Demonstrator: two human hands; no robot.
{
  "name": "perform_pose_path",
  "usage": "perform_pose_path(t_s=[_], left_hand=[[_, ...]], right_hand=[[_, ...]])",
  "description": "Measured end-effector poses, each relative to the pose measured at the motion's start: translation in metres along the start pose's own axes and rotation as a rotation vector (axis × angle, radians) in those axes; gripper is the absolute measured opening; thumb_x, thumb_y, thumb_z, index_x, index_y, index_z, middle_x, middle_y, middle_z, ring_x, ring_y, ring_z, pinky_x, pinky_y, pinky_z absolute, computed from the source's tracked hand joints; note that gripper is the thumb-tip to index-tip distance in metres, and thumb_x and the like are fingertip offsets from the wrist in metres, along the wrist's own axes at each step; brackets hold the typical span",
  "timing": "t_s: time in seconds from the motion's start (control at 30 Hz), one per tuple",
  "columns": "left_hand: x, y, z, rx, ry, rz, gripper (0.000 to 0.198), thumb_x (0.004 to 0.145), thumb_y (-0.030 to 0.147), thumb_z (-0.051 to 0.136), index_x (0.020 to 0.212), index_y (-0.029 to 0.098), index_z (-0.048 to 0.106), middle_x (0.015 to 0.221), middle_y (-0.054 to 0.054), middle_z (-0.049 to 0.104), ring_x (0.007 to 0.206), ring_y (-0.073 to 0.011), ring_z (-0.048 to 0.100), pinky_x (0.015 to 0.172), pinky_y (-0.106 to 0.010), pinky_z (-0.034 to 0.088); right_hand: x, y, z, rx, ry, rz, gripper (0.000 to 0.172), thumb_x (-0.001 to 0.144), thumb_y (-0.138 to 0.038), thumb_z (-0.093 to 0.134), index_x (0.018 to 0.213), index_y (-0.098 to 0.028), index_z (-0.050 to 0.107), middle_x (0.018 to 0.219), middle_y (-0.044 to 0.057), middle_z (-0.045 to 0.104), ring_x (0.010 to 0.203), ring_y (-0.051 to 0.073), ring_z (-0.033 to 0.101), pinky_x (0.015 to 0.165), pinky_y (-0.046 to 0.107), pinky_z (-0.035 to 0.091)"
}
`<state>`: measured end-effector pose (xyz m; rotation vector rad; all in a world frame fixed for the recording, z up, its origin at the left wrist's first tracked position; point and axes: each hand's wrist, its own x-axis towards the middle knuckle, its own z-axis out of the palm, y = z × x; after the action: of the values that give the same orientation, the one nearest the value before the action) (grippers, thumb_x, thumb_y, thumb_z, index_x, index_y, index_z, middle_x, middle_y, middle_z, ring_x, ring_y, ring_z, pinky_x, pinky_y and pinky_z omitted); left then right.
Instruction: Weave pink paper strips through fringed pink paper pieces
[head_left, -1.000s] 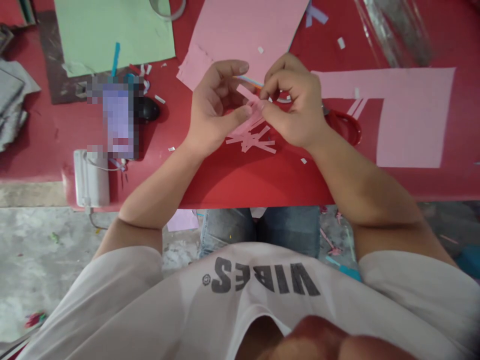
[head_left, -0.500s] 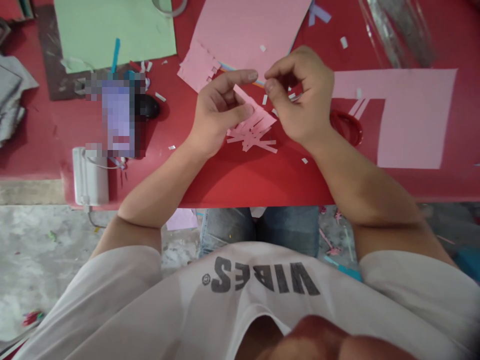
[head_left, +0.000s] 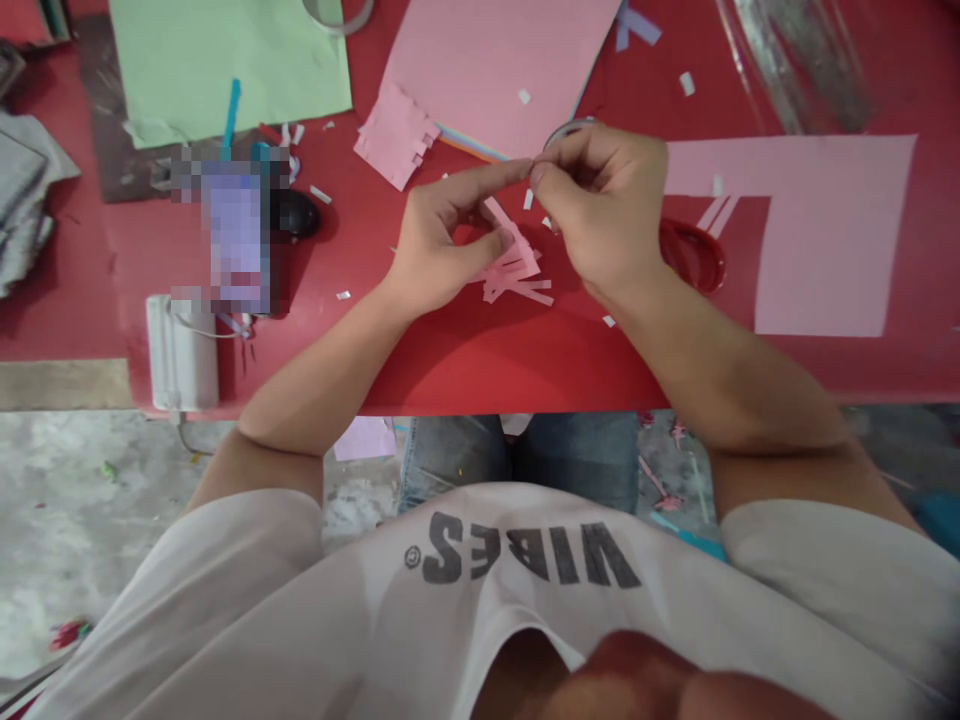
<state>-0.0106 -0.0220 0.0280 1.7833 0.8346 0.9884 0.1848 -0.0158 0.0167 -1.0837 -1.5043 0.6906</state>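
1. Right hand (head_left: 604,200) sits lower than before, its fingertips pinched together against the left hand (head_left: 442,240); what they grip cannot be told.
2. Left thumb presses the pink paper strips (head_left: 517,270) at frame centre; whether it grasps them is unclear.

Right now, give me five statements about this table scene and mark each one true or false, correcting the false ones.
1. The left hand has its thumb on the cut pink paper strips. True.
2. The red-handled scissors are in the right hand. False: they lie on the red table, to the right of that hand.
3. The green sheet lies beyond and to the left of the hands. True.
4. A black computer mouse sits on the green sheet. False: it sits on the red table, below that sheet.
5. The person wears a black shirt. False: the white T-shirt has dark lettering reading VIBES.
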Motion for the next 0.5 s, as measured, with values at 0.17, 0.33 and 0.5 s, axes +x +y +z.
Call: perform_pose_path(t_s=[0.17,0.33,0.5], left_hand=[[-0.002,0.002,0.002,0.031,-0.044,-0.056,0.059,0.092,0.042,0.064,0.149,0.029,0.059,0.113,-0.004,0.072,0.103,-0.0224,0.073,0.096,-0.041,0.062],[-0.002,0.003,0.003,0.042,-0.063,-0.111,0.061,0.093,0.045,0.064,0.151,0.026,0.057,0.106,-0.006,0.072,0.102,-0.0247,0.074,0.093,-0.044,0.063],[-0.004,0.007,0.001,-0.029,-0.057,-0.079,0.057,0.091,0.039,0.069,0.147,0.030,0.061,0.110,-0.004,0.072,0.098,-0.0239,0.074,0.090,-0.044,0.065]], right_hand=[[0.001,0.000,0.009,0.103,0.125,0.120,0.017,0.079,-0.020,0.064,0.067,-0.032,0.064,0.056,-0.003,0.045,0.050,0.017,0.034,0.048,0.037,0.025],[0.000,-0.006,0.009,0.117,0.119,0.072,0.016,0.082,-0.025,0.062,0.068,-0.031,0.057,0.062,-0.001,0.044,0.055,0.018,0.035,0.053,0.039,0.028],[-0.003,-0.015,0.006,0.044,0.113,-0.007,0.014,0.085,-0.030,0.059,0.072,-0.031,0.053,0.069,0.001,0.050,0.061,0.021,0.042,0.058,0.041,0.035]])
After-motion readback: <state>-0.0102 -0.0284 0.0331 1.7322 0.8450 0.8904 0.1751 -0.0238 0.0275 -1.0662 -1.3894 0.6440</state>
